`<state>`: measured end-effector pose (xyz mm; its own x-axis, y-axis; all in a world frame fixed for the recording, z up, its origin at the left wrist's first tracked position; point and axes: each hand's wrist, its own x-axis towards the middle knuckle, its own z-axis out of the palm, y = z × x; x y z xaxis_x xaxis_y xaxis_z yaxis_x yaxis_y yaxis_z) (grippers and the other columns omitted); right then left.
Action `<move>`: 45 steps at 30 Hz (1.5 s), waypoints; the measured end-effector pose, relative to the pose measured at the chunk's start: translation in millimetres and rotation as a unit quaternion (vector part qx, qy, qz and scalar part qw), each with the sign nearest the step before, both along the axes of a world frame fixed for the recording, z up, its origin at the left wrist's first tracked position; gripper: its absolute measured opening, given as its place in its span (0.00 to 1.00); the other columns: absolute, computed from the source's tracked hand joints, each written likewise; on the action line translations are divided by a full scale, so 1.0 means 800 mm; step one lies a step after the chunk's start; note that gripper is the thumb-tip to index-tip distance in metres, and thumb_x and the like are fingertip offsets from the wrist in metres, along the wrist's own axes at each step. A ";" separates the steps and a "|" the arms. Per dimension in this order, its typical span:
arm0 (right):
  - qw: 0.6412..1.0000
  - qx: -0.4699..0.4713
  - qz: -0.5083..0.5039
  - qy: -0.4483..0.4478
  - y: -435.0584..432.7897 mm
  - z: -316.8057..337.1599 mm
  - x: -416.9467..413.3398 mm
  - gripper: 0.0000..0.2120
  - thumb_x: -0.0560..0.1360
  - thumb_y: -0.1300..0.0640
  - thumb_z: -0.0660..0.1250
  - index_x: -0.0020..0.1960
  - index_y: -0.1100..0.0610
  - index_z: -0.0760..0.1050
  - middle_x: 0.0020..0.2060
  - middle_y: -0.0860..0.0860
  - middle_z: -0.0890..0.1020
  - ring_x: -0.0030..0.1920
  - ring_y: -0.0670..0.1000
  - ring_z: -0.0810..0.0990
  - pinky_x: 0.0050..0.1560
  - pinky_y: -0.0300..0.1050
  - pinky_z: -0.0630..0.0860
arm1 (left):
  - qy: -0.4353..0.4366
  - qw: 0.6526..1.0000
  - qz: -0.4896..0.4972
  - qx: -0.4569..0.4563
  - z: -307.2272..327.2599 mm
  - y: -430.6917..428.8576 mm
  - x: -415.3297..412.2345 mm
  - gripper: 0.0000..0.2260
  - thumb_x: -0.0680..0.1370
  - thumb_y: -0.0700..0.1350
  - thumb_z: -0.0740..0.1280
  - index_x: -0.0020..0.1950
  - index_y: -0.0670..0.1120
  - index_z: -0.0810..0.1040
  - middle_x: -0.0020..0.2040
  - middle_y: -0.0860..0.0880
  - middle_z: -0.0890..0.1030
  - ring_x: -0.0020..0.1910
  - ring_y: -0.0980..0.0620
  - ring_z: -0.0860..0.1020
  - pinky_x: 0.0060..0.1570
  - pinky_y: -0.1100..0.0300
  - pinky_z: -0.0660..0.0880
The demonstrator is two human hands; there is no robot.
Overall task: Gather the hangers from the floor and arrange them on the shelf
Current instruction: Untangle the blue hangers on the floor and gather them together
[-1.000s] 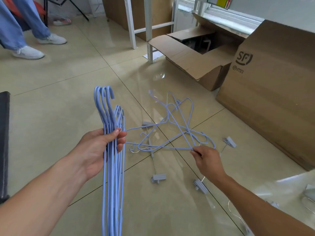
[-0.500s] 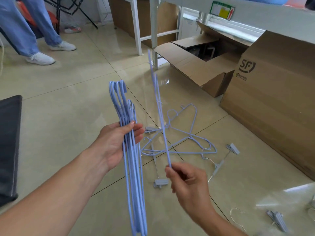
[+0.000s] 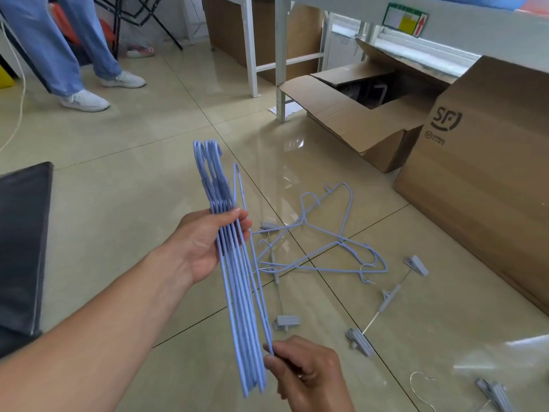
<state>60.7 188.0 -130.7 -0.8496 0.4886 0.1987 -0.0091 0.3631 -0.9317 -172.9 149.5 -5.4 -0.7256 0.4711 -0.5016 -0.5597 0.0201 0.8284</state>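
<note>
My left hand (image 3: 208, 242) grips a bundle of several light-blue wire hangers (image 3: 234, 307), held upright with the hooks at the top. My right hand (image 3: 303, 373) pinches the lower end of one more blue hanger (image 3: 252, 263), which lies against the right side of the bundle. On the tiled floor to the right lie more blue hangers (image 3: 332, 239) in a loose tangle. Grey clip hangers (image 3: 383, 301) with metal rods lie among and in front of them. A white shelf frame (image 3: 279, 55) stands at the back.
An open cardboard box (image 3: 356, 120) and a large closed SF box (image 3: 487, 173) stand at the right. A person's legs in blue trousers and white shoes (image 3: 83, 99) are at the back left. A dark flat object (image 3: 20, 248) lies at the left edge.
My right hand lifted one blue hanger off the floor pile and brought it left against the bundle in my left hand. The view has shifted up and back.
</note>
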 end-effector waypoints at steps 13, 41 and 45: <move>0.877 -0.353 -0.253 -0.206 0.197 -0.081 -0.215 0.08 0.74 0.68 0.66 0.36 0.65 0.77 0.30 0.59 0.79 0.21 0.51 0.74 0.26 0.40 0.75 | 0.042 0.997 0.004 -0.072 -0.025 -0.012 -0.020 0.03 0.75 0.35 0.69 0.46 0.36 0.81 0.39 0.42 0.79 0.30 0.53 0.78 0.37 0.59 0.79; 0.858 -0.222 -0.445 -0.128 0.170 -0.059 -0.236 0.18 0.74 0.60 0.65 0.28 0.58 0.64 0.22 0.52 0.65 0.25 0.53 0.63 0.34 0.46 0.65 | 0.062 0.996 0.028 -0.062 0.004 -0.056 -0.021 0.02 0.76 0.35 0.67 0.47 0.40 0.79 0.39 0.44 0.83 0.31 0.53 0.78 0.35 0.63 0.80; 0.853 -0.260 -0.449 -0.062 0.140 -0.056 -0.219 0.19 0.75 0.56 0.67 0.27 0.60 0.72 0.20 0.53 0.76 0.25 0.54 0.75 0.35 0.51 0.80 | 0.068 0.995 0.019 -0.072 0.009 -0.064 -0.013 0.04 0.76 0.36 0.67 0.49 0.39 0.79 0.39 0.45 0.84 0.30 0.54 0.79 0.34 0.63 0.80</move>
